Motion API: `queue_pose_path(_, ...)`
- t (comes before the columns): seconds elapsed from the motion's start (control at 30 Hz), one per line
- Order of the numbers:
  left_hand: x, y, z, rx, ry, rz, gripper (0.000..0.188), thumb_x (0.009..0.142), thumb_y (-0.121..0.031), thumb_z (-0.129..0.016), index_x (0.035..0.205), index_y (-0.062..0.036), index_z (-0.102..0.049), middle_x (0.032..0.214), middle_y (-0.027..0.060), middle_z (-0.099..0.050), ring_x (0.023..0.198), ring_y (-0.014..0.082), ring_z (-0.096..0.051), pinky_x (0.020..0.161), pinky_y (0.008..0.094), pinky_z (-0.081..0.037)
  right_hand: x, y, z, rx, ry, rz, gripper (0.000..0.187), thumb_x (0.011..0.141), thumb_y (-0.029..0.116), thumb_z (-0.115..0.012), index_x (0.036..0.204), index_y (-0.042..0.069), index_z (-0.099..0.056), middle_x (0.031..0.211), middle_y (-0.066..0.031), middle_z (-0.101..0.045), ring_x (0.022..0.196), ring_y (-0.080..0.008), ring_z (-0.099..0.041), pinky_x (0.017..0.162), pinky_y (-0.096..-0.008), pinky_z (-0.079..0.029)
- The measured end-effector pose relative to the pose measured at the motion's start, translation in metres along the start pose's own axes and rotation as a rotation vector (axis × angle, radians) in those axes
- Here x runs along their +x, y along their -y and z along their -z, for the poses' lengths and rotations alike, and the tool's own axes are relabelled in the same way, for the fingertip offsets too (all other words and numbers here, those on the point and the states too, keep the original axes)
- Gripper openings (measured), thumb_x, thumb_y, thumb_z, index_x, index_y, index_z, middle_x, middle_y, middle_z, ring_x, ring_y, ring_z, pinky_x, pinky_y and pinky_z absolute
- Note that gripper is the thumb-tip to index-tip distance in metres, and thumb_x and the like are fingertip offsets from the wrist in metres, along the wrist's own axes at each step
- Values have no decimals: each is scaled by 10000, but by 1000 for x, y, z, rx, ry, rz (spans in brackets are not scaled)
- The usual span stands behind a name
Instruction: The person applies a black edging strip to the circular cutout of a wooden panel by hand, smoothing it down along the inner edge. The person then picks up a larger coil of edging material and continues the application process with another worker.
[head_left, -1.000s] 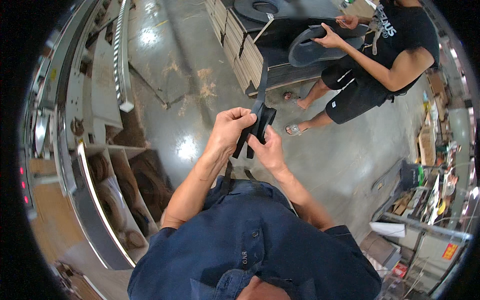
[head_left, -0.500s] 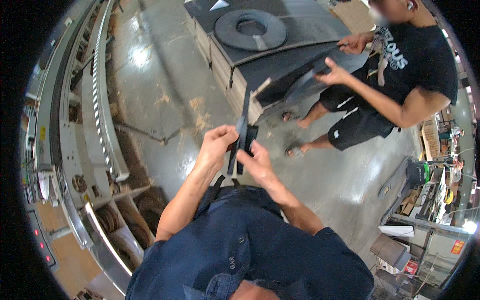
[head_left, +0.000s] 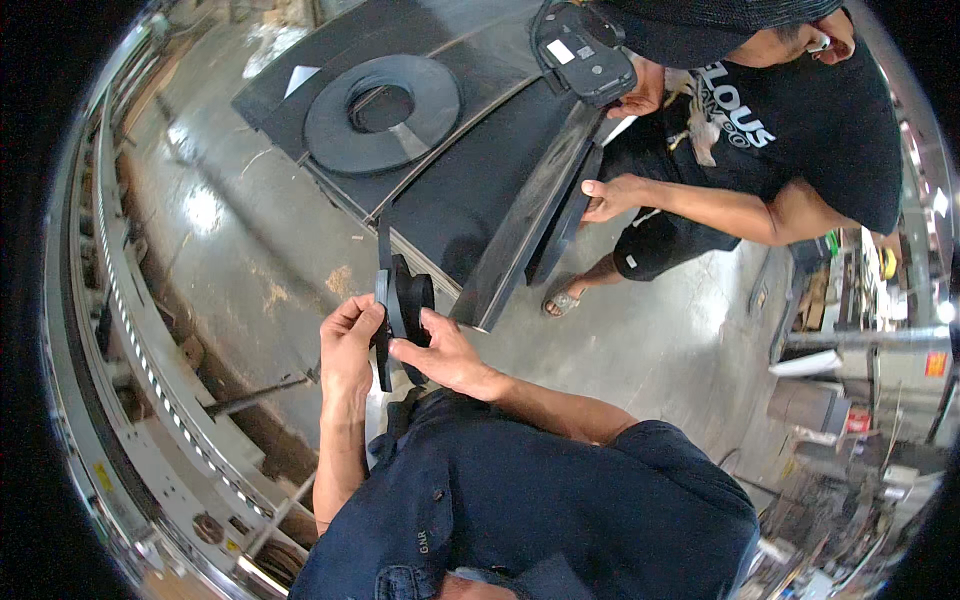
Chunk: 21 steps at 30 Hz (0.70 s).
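Observation:
Just in front of my body I hold a coil of black edge banding [head_left: 408, 300], seen nearly edge-on, with a strip end sticking up from it. My left hand [head_left: 350, 338] pinches its left side between thumb and fingers. My right hand [head_left: 440, 352] is closed on its lower right side, thumb and fingertips against the black band. Part of the coil is hidden behind my fingers. A large flat dark coil [head_left: 437, 105] lies beyond on a stack of dark boards [head_left: 460, 195].
At the right a co-worker in a black shirt [head_left: 800, 140] holds a dark disc-like coil [head_left: 560, 225] beside a board edge. A black device with a white label [head_left: 585, 60] is near their other hand. A long machine [head_left: 135, 340] curves along my left. Cluttered shelving [head_left: 830, 400] stands right.
My view has swung right, so the boards and my hands sit further left. The co-worker has come nearer, and the black device has come into view. My hands still grip the coil.

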<state>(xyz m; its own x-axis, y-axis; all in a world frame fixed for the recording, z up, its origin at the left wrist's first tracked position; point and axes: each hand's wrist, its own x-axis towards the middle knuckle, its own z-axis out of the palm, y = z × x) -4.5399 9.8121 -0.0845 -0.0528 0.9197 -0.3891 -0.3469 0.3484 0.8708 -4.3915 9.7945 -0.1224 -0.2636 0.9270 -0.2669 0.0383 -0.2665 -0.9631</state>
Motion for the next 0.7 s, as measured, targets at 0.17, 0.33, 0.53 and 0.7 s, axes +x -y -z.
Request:
queue_pose_path(0.17, 24, -21, -8, 173, 165, 34, 123, 913, -16, -577, 973, 12, -681, 826, -5, -665, 678, 46, -565, 626, 199, -457, -1, 35, -2, 54, -124, -182, 327, 836, 194, -732, 1003, -27, -558, 912, -39, -627, 818, -85, -542, 687, -271, -478)
queue_pose_path(0.33, 29, -27, -15, 326, 334, 139, 130, 930, 11, -536, 962, 13, -662, 808, -7, -643, 692, 44, -547, 634, 204, -451, -12, -11, -36, 499, -263, -17, 391, 804, 230, -749, 1073, 9, -571, 913, -44, -637, 826, -105, -569, 713, -285, -484)
queue_pose_path(0.53, 25, -21, -25, 519, 532, 176, 101, 930, -26, -544, 942, -13, -643, 806, -28, -617, 703, 38, -517, 649, 210, -436, -39, -25, -45, 222, -462, -153, 305, 838, 203, -731, 998, -8, -580, 846, -9, -604, 768, -71, -535, 650, -261, -466)
queue_pose_path(0.7, 10, -19, -48, 519, 511, 134, 113, 938, -16, -531, 951, -18, -643, 815, -28, -617, 711, 38, -516, 652, 215, -435, -59, -45, -48, 261, -462, -93, 329, 829, 215, -746, 1011, -2, -579, 832, -14, -598, 759, -91, -536, 650, -277, -461)
